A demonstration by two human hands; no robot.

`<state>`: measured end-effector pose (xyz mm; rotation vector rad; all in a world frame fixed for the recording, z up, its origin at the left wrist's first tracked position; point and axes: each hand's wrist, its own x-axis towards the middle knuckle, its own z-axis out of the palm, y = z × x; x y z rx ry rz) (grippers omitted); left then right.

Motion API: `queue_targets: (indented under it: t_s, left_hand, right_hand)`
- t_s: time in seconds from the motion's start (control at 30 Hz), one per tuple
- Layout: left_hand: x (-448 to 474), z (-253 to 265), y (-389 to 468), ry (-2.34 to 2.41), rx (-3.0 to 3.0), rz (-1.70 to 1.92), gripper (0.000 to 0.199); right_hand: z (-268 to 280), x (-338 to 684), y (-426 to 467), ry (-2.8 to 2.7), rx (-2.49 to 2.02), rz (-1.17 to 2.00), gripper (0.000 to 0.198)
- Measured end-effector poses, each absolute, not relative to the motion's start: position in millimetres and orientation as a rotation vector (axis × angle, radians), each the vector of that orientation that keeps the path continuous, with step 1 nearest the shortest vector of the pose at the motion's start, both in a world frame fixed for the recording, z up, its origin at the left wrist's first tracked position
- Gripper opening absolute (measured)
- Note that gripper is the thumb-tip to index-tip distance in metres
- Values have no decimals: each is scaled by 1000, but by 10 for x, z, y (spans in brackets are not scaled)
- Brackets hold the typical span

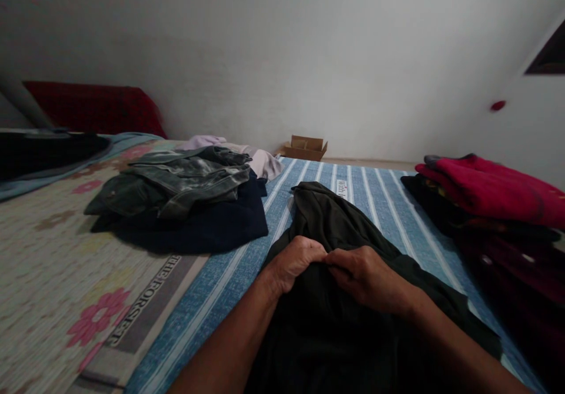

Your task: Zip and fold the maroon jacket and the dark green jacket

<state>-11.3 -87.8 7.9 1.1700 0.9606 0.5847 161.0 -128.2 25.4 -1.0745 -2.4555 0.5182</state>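
A dark olive-black garment [326, 323] lies spread over the blue striped sheet in front of me, its narrow end pointing away. What kind of garment it is I cannot make out. My left hand [298, 259] pinches a fold of its cloth near the middle. Close against it, fingertips nearly touching, my right hand [366, 273] grips the same fold from the other side. Both hands are closed, and the cloth between the fingers is mostly hidden.
Left of the garment sits a pile with a grey-green patterned garment [194, 176] above a navy one [212, 223]. A stack topped by a red garment [485, 185] stands at right. An open cardboard box [304, 148] is near the wall. A floral mat [39, 264] covers the left side.
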Motion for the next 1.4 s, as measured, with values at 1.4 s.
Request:
queue_targets:
  t_s: [1.4]
  left_hand:
    - [118, 1262, -815, 818, 820, 1610, 15]
  right_hand:
    - [-216, 1929, -2500, -2109, -1946, 643, 47]
